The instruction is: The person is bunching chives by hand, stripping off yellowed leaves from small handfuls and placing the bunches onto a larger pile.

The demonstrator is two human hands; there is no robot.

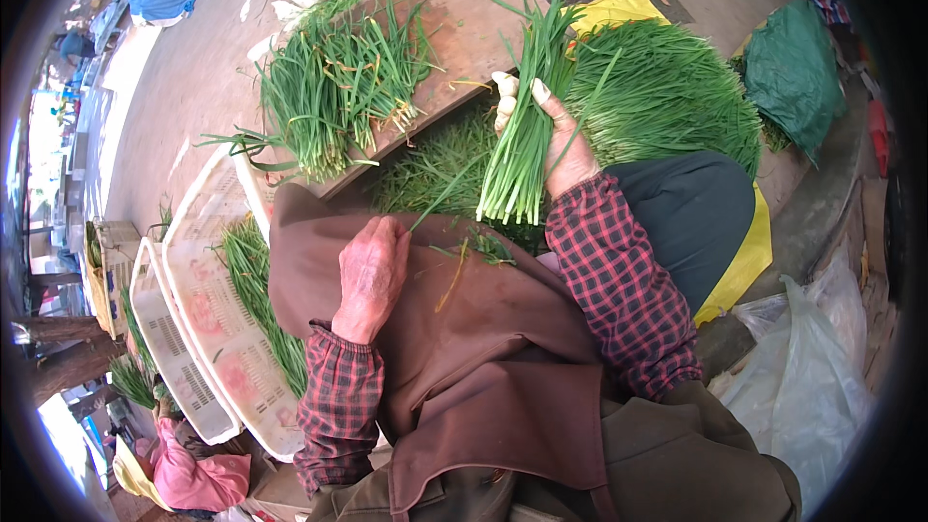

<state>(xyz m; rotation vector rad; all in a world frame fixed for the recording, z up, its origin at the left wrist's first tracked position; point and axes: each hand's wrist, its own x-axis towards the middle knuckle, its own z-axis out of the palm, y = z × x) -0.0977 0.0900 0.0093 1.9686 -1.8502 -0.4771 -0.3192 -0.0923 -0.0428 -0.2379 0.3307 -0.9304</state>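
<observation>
My right hand is wrapped round an upright bunch of garlic chives, with pale cut ends down and leaves fanning out above. My left hand hangs over the brown apron on my lap, fingers pinched together. A single green chive blade slants up from its fingertips. Ahead and to the left, a loose heap of chives with some yellowed leaves lies on a wooden board. Beyond my right hand rests a large, neatly laid pile of chives on yellow sheeting.
Loose green trimmings lie below the board's near edge. White plastic crates stand at my left, one with chives inside. At right are a green bag and clear plastic sheeting. A person in pink sits at lower left.
</observation>
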